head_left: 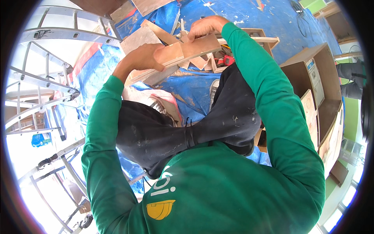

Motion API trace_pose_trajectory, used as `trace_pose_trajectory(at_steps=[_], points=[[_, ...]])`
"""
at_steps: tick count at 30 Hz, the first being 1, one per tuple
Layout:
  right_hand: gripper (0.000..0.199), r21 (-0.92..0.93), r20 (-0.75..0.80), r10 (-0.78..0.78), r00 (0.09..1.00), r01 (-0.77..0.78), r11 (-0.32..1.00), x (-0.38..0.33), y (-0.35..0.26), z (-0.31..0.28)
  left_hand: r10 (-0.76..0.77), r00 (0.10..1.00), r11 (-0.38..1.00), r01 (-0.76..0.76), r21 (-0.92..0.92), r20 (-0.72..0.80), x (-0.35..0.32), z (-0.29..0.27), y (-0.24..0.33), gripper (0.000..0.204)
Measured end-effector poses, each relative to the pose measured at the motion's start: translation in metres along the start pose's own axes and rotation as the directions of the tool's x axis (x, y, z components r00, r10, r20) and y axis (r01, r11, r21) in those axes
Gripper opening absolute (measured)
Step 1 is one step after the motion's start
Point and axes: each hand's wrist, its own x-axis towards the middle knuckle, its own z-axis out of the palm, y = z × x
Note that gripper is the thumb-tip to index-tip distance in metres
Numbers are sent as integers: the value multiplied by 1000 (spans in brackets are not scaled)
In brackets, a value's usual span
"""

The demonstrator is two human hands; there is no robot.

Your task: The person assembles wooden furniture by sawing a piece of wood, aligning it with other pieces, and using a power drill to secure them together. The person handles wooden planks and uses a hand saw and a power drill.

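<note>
Ahead of my knees, my left hand (142, 58) grips the left part of a narrow wooden board (171, 54), its thumb along the near edge. A second flat wooden piece (201, 45) meets or overlaps this board on the right; I cannot tell whether the two are joined. My right hand (206, 28) is bent over the far edge of that right piece, fingers closed on it. Under and behind the pieces lie loose wood offcuts (198, 62). Just to the right, a red tool (226, 60) sits in a wooden box (249, 33), partly hidden by my right sleeve.
Aluminium ladders (72, 37) stand along the left. Blue tarpaulin (265, 11) covers the floor, with scraps on it. Open wooden cabinet boxes (331, 74) stand close to my right arm. Another person's grey-trousered leg (350, 72) shows at the right rim. A cable (298, 7) lies far right.
</note>
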Motion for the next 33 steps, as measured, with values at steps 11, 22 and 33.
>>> trace_pose_trajectory(at_steps=[11,22,33], points=[[42,25,23,103,994,-104,994,-8,1,-7,-14,999,1000,14,-1,-44,-8,-2,0,91],[70,81,-34,113,993,-110,991,-8,-1,-2,-62,995,998,60,-25,-81,-18,-5,-4,88],[43,-263,-190,-318,929,264,928,30,23,5,-191,963,982,190,-23,-188,-28,-16,-54,92]])
